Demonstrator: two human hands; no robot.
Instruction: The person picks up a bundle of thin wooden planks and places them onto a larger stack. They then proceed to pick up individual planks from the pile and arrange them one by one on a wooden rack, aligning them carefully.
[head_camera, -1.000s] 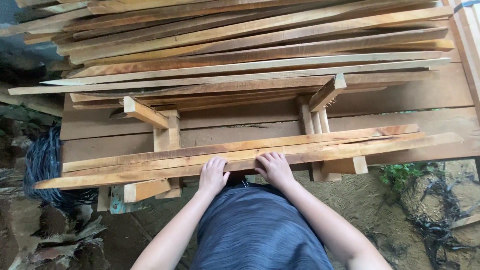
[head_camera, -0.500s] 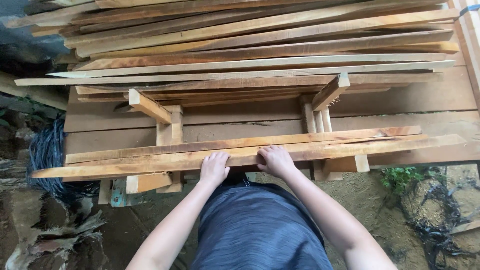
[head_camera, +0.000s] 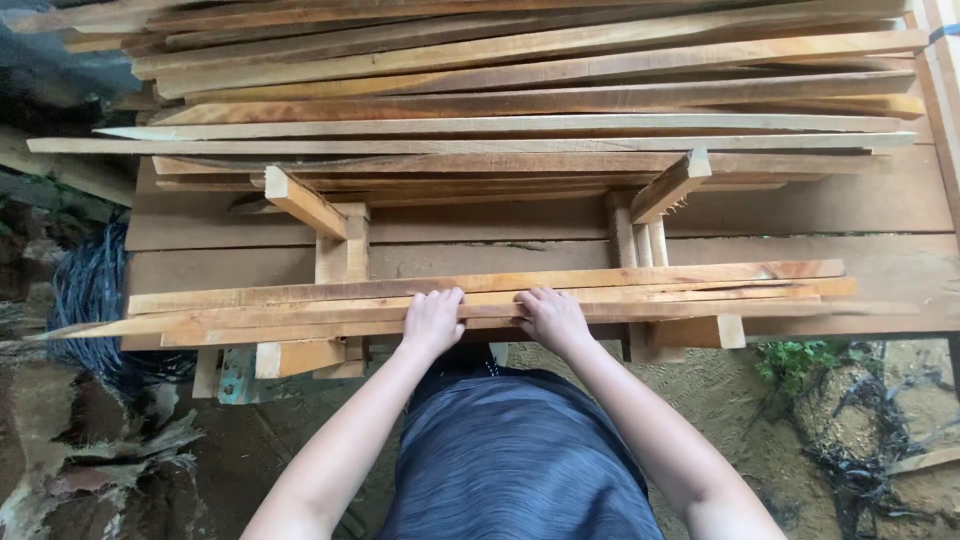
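A small bundle of long, thin slats (head_camera: 480, 300) lies crosswise on two wooden supports, left (head_camera: 340, 260) and right (head_camera: 640, 240), at the near edge of a plank bench (head_camera: 820, 210). The left hand (head_camera: 432, 320) and the right hand (head_camera: 552, 318) rest side by side on the middle of the bundle, palms down, fingers (head_camera: 447, 300) curled over the top slats and pressing on them; whether the thumbs hook under the near edge cannot be told, so this reads as a flat press, not a pinch. The slat ends overhang both supports, the left tips tapering to a point.

Beyond the bundle a far larger stack (head_camera: 520, 90) of similar slats covers the back of the bench. To the left a coil of dark cord (head_camera: 85, 290) lies on the ground among dead leaves; to the right, weeds (head_camera: 795, 362) grow from bare earth.

Handling note, as a judgement: with both hands so close together at the centre, the long ends may sag or fan apart; a wider spacing and even pressure would likely keep the slats aligned.
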